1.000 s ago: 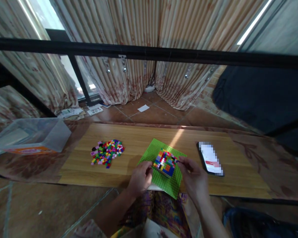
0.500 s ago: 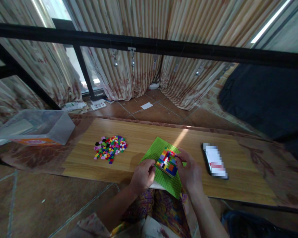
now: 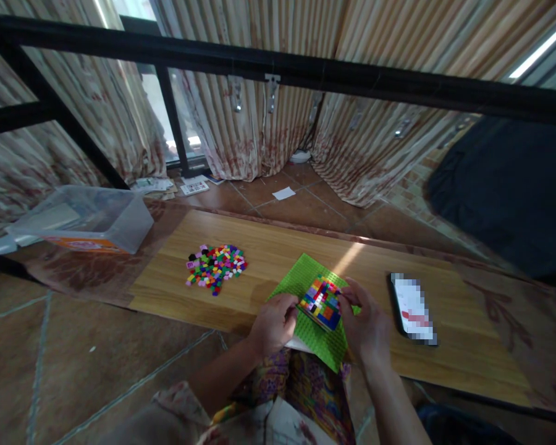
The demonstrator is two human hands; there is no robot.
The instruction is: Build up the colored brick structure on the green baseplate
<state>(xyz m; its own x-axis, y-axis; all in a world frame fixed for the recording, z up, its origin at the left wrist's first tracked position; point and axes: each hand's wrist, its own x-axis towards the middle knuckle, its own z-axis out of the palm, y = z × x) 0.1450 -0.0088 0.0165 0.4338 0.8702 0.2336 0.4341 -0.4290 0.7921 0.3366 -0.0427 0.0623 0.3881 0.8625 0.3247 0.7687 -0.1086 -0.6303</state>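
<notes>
A green studded baseplate [image 3: 301, 281] lies on the wooden board [image 3: 269, 253], its near corner hanging over the front edge. On it stands a square block of many-coloured small bricks [image 3: 322, 301]. My left hand [image 3: 274, 321] is closed on the block's left side and the plate's edge. My right hand [image 3: 366, 321] is closed against the block's right side, thumb and forefinger pinched at its top right corner. A heap of loose coloured bricks [image 3: 216, 266] lies on the board to the left, away from both hands.
A phone [image 3: 412, 307] lies on the board right of the plate. A clear plastic box [image 3: 88, 219] stands at the far left. A black metal rail [image 3: 306, 65] crosses above; curtains hang behind. Papers lie on the tiled floor [image 3: 278, 201].
My right hand has come in from the right and closed against the brick block. My left hand has shifted up onto the block's left side. The view has swung left.
</notes>
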